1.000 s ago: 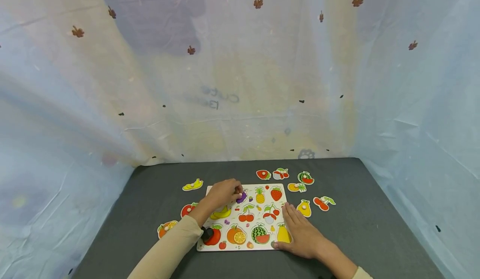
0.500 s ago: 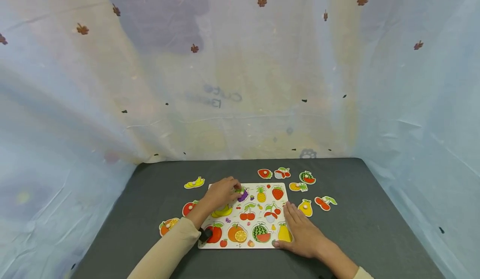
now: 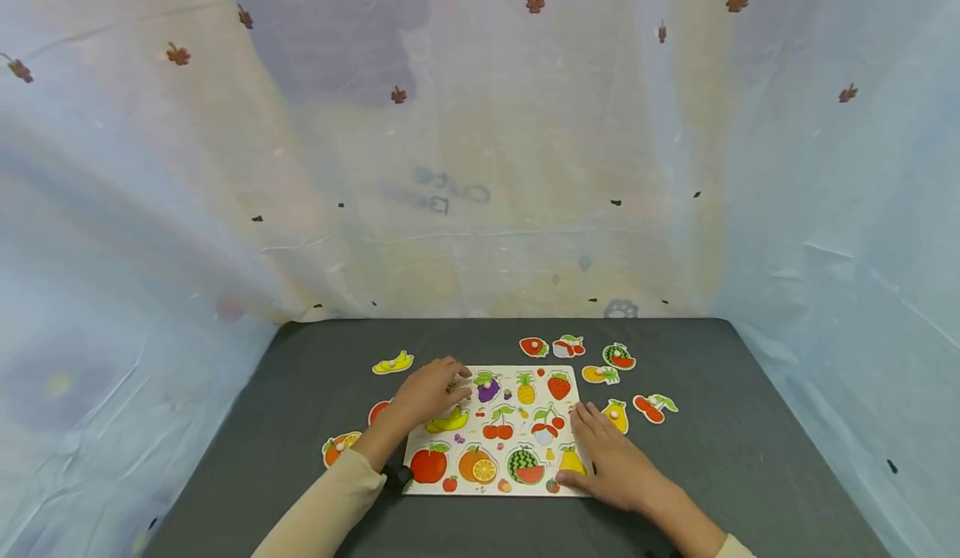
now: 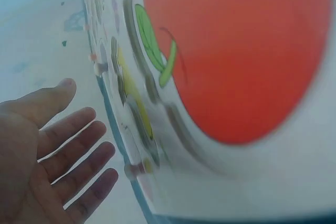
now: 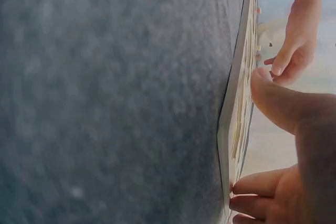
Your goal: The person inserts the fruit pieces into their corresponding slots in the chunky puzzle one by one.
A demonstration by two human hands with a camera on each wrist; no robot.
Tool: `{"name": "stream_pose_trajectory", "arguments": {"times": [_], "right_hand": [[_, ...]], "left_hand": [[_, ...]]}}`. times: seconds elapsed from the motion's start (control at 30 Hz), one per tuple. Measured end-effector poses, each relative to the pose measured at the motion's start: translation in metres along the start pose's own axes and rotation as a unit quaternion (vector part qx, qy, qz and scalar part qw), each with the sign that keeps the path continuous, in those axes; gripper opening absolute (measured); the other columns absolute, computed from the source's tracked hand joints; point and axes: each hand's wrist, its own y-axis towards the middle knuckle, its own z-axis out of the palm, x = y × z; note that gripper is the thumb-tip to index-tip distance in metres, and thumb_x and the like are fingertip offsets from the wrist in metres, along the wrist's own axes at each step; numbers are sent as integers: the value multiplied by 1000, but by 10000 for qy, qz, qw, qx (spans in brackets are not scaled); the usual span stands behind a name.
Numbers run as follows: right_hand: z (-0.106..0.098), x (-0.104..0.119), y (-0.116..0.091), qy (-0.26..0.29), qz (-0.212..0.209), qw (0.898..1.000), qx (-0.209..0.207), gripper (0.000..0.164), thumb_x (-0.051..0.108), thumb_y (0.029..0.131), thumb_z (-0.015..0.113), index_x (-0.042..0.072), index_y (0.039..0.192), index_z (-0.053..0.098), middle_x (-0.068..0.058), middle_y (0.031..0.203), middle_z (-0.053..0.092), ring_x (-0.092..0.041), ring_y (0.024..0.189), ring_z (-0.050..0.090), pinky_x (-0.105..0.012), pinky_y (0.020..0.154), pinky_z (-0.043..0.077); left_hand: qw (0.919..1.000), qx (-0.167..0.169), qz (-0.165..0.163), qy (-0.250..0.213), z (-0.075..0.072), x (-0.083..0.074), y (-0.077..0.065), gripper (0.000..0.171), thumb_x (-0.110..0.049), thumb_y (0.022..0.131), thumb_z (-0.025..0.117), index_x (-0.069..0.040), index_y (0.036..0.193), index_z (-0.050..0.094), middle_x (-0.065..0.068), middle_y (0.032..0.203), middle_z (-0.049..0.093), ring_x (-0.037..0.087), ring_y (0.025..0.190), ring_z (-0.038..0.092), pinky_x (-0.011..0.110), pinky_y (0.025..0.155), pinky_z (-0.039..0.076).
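A white fruit puzzle board (image 3: 420, 490) lies on the dark table, printed with fruits in cut-out recesses. The grape piece (image 3: 487, 387), with its small knob, sits in its place in the board's far row. My left hand (image 3: 429, 390) hovers over the board's far left corner, left of the grapes. In the left wrist view its fingers (image 4: 79, 166) are spread and loosely extended, holding nothing; the board's red apple picture (image 4: 241, 56) fills much of that view. My right hand (image 3: 615, 462) rests flat along the board's right edge, fingers straight and thumb at the near corner.
Loose knobbed pieces surround the board. At left are a banana (image 3: 393, 363), a partly hidden red piece (image 3: 378, 411) and an orange (image 3: 340, 448). Strawberry (image 3: 533, 347), watermelon (image 3: 618, 356), pineapple (image 3: 600, 375), pear (image 3: 616, 416) and cherry pieces (image 3: 654, 408) lie behind and right. A patterned curtain (image 3: 487, 166) encloses the table.
My left hand has let go of the grape piece and drawn back to the left, uncovering it in the board. The right hand stays on the board's edge. The head view has shifted slightly.
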Motion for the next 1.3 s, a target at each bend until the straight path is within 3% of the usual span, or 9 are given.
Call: {"name": "stream_pose_trajectory", "arguments": {"times": [0.13,0.37,0.67,0.87,1.07,1.3], "right_hand": [[-6,-1,3,315,108,9991,-274,91,53,91,83,-3,156,51,-23,166,43,-44,157,34,-63,122,36],[-16,-7,14,150,259,9940,-1056,53,38,95,84,6,135,69,-13,140,67,-35,133,61,-56,109,52],[-30,-27,28,184,76,9829,-1832,39,19,96,83,-3,127,72,-20,127,70,-40,121,65,-60,105,53],[-37,-44,32,210,322,9803,-1936,41,17,96,82,-5,129,70,-23,128,70,-43,117,67,-62,101,55],[-41,-61,41,311,469,9810,-1856,39,16,98,81,-6,129,70,-24,127,69,-42,109,69,-60,96,58],[-45,-71,54,343,626,9833,-1672,37,17,98,80,-6,125,71,-16,108,70,-31,95,66,-53,86,59]], "left_hand": [[9999,-25,27,101,-3,4,-7,39,-42,103,73,-18,134,73,4,137,68,26,120,66,49,101,57],[9994,33,-157,306,-6,8,-17,55,-47,102,74,-15,146,65,8,148,62,32,134,61,53,112,51],[9989,200,-84,414,-7,12,-37,70,-50,101,74,-9,155,57,12,159,55,36,147,52,58,120,43],[9991,116,-48,407,-7,13,-52,76,-51,98,77,-7,156,55,13,159,54,36,146,52,56,120,43],[9983,251,-221,475,-5,14,-66,86,-59,95,77,-8,159,51,13,162,51,36,149,49,60,120,42],[9992,297,-250,81,-7,21,-89,93,-62,93,78,-8,162,47,12,165,46,37,152,44,60,122,39]]}}
